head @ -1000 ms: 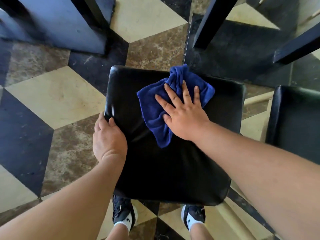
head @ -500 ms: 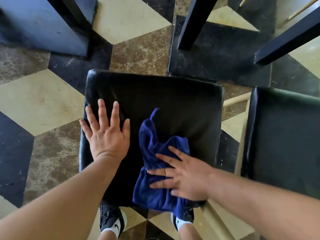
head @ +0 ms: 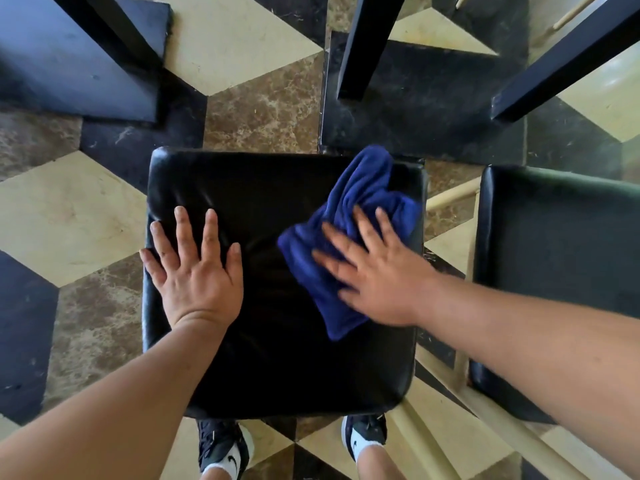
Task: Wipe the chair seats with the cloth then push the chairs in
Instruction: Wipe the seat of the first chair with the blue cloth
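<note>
A black padded chair seat (head: 277,358) fills the middle of the view below me. A crumpled blue cloth (head: 360,192) lies on its right half, reaching the far right corner. My right hand (head: 377,268) presses flat on the cloth with fingers spread; it is blurred by motion. My left hand (head: 194,271) rests flat on the seat's left side, fingers straight and pointing away from me. A second black chair seat (head: 554,258) stands to the right, partly hidden by my right forearm.
Dark table legs (head: 360,46) (head: 568,60) stand beyond the chairs, and a dark block (head: 69,57) at the far left. Pale wooden chair rails (head: 450,197) show between the two seats. My shoes (head: 225,448) stand under the near edge on a patterned tile floor.
My right hand swept the cloth from the seat's near edge up to its far right part. My left hand stayed flat on the seat's left side.
</note>
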{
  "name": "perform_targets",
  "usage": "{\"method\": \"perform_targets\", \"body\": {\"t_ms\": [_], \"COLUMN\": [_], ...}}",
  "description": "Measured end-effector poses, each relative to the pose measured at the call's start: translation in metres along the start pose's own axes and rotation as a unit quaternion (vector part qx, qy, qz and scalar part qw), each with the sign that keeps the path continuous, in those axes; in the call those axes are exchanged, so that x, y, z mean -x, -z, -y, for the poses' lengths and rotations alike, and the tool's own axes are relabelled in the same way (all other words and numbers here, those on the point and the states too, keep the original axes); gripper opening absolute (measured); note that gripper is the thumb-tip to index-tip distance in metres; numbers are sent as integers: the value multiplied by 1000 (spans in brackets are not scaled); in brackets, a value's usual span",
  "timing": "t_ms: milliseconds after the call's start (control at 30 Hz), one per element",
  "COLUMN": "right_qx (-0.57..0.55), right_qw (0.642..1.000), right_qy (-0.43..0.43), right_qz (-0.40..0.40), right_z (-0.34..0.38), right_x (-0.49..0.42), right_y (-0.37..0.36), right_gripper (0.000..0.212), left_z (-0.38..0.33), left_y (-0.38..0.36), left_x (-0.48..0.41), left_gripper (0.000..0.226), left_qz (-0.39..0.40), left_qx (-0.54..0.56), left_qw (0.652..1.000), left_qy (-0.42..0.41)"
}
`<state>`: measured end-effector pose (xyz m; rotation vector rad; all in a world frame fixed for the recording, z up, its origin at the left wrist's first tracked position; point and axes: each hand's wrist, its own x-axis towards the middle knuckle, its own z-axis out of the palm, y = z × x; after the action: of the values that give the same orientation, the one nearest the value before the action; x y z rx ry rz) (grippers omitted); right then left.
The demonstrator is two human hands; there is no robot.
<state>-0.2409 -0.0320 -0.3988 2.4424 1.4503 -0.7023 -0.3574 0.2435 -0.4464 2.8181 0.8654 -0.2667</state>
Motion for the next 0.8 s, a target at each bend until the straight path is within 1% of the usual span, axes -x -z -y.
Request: {"method": "perform_targets", "body": {"t_ms": [33, 100, 133, 167, 233, 300, 333, 400, 433, 533, 600, 700, 800], "right_qx": [6, 14, 17, 17, 8, 8, 15, 21, 16, -11, -41, -37, -20], "right_qw": [998, 983, 974, 968, 962, 968, 976, 992, 996, 999, 995, 992, 991], "right_qy": [58, 172, 210, 234, 256, 235, 203, 116, 76, -27, -79, -104, -60], "right_qz": [19, 63, 81, 92, 97, 84, 75, 53, 44, 41, 44, 54, 119], "right_z": [13, 33, 38, 39, 26, 2, -13, -46, -62, -96, -103, -84, -48], "right_x": [18, 51, 62, 67, 62, 49, 43, 31, 25, 8, 2, 11, 42], "right_y": [-8, -23, -29, -33, -29, -19, -13, -5, -2, 6, 8, 3, -8], "right_gripper": [70, 66, 64, 63, 63, 64, 64, 68, 70, 77, 80, 81, 83], "left_z": [0, 0, 0, 0, 1, 0, -2, -11, -15, -19, -17, -16, -20], "left_y": [1, 0, 0, 0, 1, 1, 0, -4, -7, -14, -17, -16, -10], "left_x": [0, 1, 1, 0, -1, 0, 4, 15, 20, 25, 24, 24, 24], "left_gripper": [68, 68, 67, 65, 61, 65, 72, 93, 99, 103, 102, 102, 102], "left_qz": [1, 0, 0, 0, -1, 3, 4, 1, -2, -6, -10, -6, 12], "left_qx": [-1, -2, -1, -2, -7, -23, -38, -58, -59, -54, -63, -72, -65], "left_qw": [1000, 1000, 1000, 1000, 995, 984, 982, 983, 986, 988, 987, 987, 988], "left_qy": [-1, -5, -11, -26, -101, -175, -185, -172, -159, -144, -145, -145, -139]}}
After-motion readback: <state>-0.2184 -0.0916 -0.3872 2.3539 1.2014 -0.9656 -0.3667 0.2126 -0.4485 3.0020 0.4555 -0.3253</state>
